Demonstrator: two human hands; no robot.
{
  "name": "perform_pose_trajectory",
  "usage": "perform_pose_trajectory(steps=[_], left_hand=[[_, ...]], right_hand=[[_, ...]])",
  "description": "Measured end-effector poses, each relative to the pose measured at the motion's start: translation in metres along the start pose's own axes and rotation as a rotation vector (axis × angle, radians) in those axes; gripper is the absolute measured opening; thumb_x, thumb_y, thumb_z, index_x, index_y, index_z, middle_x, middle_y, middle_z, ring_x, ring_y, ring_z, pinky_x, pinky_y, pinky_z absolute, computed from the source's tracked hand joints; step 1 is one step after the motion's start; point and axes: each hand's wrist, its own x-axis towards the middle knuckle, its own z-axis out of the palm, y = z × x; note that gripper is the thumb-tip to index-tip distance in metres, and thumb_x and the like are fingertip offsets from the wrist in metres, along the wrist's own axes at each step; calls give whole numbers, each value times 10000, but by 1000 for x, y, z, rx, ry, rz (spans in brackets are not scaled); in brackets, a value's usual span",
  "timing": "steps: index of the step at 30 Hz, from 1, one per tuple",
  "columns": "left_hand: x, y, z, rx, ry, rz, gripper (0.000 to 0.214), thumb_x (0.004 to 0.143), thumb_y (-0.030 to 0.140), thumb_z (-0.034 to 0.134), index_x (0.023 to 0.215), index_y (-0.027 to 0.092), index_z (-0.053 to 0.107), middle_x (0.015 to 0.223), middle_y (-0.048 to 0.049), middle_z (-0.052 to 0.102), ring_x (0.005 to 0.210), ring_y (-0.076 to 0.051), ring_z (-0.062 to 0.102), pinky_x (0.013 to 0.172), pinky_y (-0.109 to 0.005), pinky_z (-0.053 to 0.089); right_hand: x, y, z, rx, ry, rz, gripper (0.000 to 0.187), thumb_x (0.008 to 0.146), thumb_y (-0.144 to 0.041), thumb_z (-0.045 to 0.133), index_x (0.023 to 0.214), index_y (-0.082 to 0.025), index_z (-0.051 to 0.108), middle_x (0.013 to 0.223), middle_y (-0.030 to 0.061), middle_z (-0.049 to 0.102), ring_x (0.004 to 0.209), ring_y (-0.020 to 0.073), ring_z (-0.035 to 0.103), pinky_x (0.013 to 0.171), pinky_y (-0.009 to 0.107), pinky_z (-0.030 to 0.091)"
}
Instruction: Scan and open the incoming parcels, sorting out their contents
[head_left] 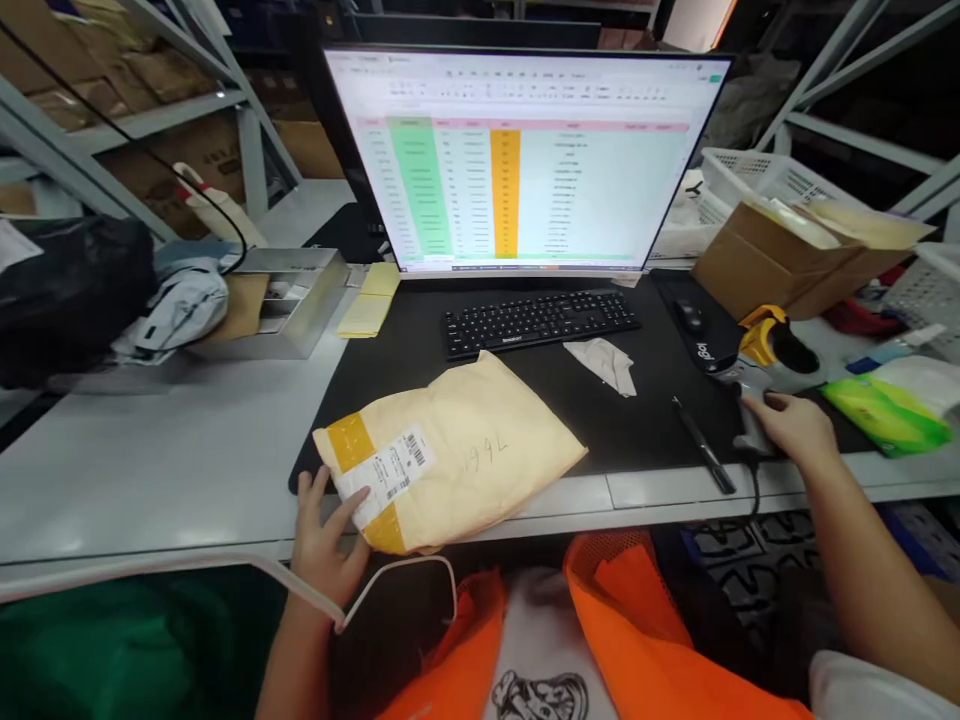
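A cream padded envelope (487, 440) lies on the black desk mat, with a white barcode label (391, 474) and yellow tape at its left end. Handwritten marks show on its face. My left hand (328, 545) is at that taped end, its fingers spread and the tips touching the envelope's edge and label. At the right, my right hand (796, 428) is closed around a grey and black barcode scanner (752, 425), whose cable drops over the desk edge. A black pen (703, 446) lies just left of the scanner.
Behind the envelope are a keyboard (541, 320), a crumpled tissue (604, 364) and a monitor (525, 170) with a spreadsheet. A mouse (688, 316), a tape dispenser (776, 340), a cardboard box (780, 260) and a green packet (886, 413) crowd the right. A metal box (300, 305) stands left.
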Motion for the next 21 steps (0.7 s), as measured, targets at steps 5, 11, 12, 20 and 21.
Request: perform_pose_trajectory(steps=[5, 11, 12, 20, 21], left_hand=[[-6, 3, 25, 52, 350, -57, 260, 926, 123, 584, 1111, 231, 731, 1348, -140, 717, 1285, -362, 689, 1053, -599, 583], [-5, 10, 41, 107, 530, -161, 220, 915, 157, 521, 953, 189, 735, 1049, -133, 787, 952, -294, 767, 847, -468, 625], [-4, 11, 41, 118, 564, -143, 209, 908, 154, 533, 955, 185, 734, 1017, -127, 787, 921, -283, 766, 824, -448, 621], [-4, 12, 35, 108, 594, 33, 310, 914, 152, 562, 1179, 229, 704, 1002, -109, 716, 888, -286, 706, 768, -462, 569], [-4, 14, 32, 88, 607, 28, 312, 932, 173, 543, 1197, 232, 698, 1065, -123, 702, 956, -305, 700, 798, -484, 568]], right_hand=[[-3, -80, 19, -71, 30, -224, 418, 959, -396, 627, 1245, -125, 768, 1239, 214, 724, 1219, 345, 644, 1061, 443, 491], [27, -205, 74, 45, -172, -640, 532, 1020, -252, 461, 1505, -63, 569, 1502, 205, 595, 1411, 304, 485, 1182, 427, 379], [29, -216, 79, 43, -165, -641, 536, 1023, -252, 453, 1515, -69, 558, 1502, 210, 593, 1409, 321, 474, 1174, 460, 370], [32, -247, 83, -11, -149, -617, 492, 1058, -378, 415, 1245, -59, 740, 1337, 273, 635, 1306, 393, 460, 1089, 553, 341], [31, -245, 78, -17, -146, -612, 494, 1050, -390, 436, 1261, -64, 740, 1386, 277, 607, 1331, 401, 450, 1086, 547, 349]])
